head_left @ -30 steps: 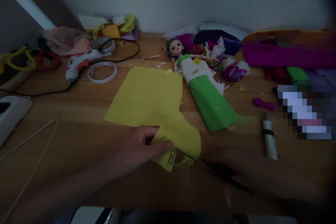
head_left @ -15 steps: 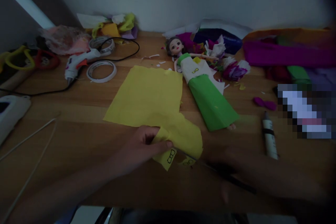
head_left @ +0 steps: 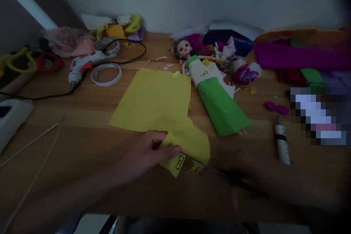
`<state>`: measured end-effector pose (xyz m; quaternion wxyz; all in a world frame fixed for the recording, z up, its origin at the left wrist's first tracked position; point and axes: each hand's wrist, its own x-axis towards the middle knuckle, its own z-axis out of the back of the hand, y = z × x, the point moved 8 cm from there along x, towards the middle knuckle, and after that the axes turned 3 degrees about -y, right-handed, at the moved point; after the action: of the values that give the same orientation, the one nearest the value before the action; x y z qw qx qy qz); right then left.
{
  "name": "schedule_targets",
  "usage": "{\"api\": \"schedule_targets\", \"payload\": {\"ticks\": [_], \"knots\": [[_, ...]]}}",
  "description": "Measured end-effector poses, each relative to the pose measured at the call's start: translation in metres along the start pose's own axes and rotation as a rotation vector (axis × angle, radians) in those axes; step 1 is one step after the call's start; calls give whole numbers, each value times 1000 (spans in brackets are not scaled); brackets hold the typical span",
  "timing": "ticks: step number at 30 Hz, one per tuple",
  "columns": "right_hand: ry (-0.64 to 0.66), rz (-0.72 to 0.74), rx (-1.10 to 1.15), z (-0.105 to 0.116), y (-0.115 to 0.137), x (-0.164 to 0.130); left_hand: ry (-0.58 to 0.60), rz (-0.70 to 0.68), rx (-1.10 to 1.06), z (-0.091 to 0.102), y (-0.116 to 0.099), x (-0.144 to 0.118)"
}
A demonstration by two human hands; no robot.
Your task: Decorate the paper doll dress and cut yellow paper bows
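Between thumb and fingers, my left hand (head_left: 156,150) pinches a sheet of yellow crepe paper (head_left: 161,97) at its near edge. Small bow shapes (head_left: 180,162) are drawn in black on the strip below my thumb. Dark scissors (head_left: 219,173) are in my right hand (head_left: 249,175), which is dim and partly blurred. Their blades lie across the yellow paper, just right of my left thumb. Beyond the sheet, a doll (head_left: 184,48) lies on its back in a white top with a small yellow bow and a green paper skirt (head_left: 221,106).
A glue gun (head_left: 82,66) with a black cord and a tape roll (head_left: 106,74) lie at the left. At the right are a marker (head_left: 282,140), a magenta bow piece (head_left: 276,108) and a blurred-out phone-like object (head_left: 320,117). Magenta crepe paper (head_left: 298,56) lies along the back.
The scissors and my right hand have shifted very slightly, and the right edge of the yellow paper has moved a little to the left. My left hand keeps its pinch.
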<state>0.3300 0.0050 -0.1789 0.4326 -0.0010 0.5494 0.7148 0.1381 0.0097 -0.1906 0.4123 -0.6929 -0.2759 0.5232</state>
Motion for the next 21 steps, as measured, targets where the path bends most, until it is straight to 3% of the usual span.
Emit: {"api": "schedule_targets", "payload": {"ticks": [3, 8, 16, 21], "knots": [[126, -36, -51, -8, 2, 0, -18, -15, 40, 2, -3, 0], [194, -139, -81, -12, 2, -2, -76, -99, 163, 6, -13, 1], [94, -92, 1, -11, 23, 0, -319, -189, 48, 20, -20, -9], [176, -87, 130, -40, 43, 6, -486, -313, -45, 31, -29, -19]]}}
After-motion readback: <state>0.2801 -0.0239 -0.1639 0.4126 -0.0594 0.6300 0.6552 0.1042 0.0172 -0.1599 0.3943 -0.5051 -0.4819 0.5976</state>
